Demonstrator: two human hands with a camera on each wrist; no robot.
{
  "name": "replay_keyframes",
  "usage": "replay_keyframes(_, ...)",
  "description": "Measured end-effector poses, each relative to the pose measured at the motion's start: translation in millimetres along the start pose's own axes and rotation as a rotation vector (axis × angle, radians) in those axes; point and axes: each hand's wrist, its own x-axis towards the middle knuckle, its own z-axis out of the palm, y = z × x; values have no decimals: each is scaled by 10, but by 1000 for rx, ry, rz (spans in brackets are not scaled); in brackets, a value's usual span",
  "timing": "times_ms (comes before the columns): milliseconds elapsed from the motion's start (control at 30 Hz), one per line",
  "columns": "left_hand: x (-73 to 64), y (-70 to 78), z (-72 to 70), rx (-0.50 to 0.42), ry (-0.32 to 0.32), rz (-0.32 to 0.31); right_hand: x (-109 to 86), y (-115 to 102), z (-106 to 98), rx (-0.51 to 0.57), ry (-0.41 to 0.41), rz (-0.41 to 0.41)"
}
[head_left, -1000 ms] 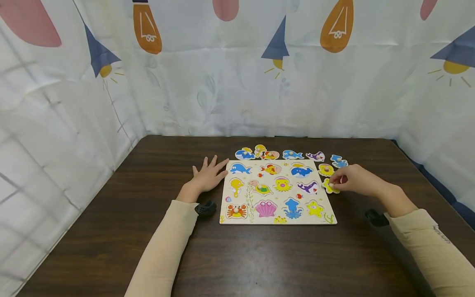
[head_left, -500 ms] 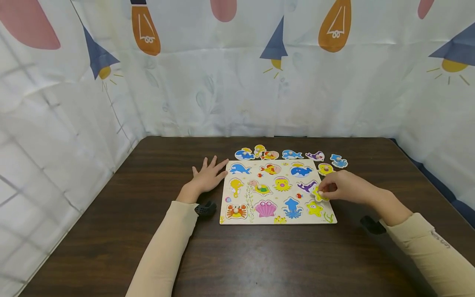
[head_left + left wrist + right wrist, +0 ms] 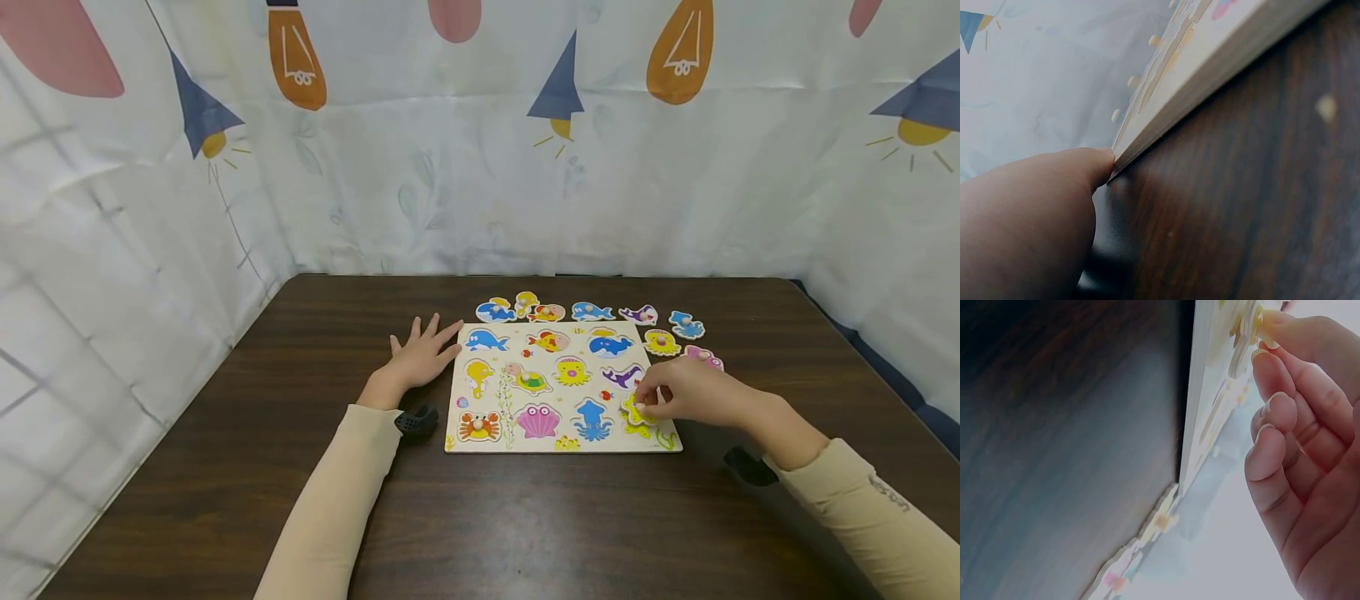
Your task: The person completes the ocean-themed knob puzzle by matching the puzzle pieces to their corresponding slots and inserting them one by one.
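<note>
A wooden peg puzzle board (image 3: 525,448) with sea-animal pictures lies flat on the dark table. My right hand (image 3: 693,390) pinches a yellow starfish piece (image 3: 630,410) by its knob, over the starfish picture at the board's near right corner. In the right wrist view this starfish piece (image 3: 1243,340) stands slightly off the board face, thumb and forefinger on the knob. My left hand (image 3: 416,358) lies with spread fingers at the board's far left corner; the left wrist view shows the thumb (image 3: 1100,164) touching the board's edge. Turtle (image 3: 527,379) and crab (image 3: 477,426) pieces sit in their recesses.
Behind the board lie several loose pieces, among them a blue whale (image 3: 495,312), a red-and-yellow fish (image 3: 547,312) and a purple whale (image 3: 638,315). To its right are a yellow octopus (image 3: 662,342), a blue squid (image 3: 686,325) and a pink shell (image 3: 703,357), partly hidden.
My right hand has lifted the starfish piece from the table right of the board and carried it left and nearer, over the starfish picture. The pink shell has come into view. My left hand stays put.
</note>
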Motion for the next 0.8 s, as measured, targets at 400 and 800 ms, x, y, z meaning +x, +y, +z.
replay_keyframes(400,11,-5,13,10,3,-3,4,-33,26,4,-36,-40)
replay_keyframes(800,1,-4,11,2,1,-2,19,-17,55,12,-60,-30)
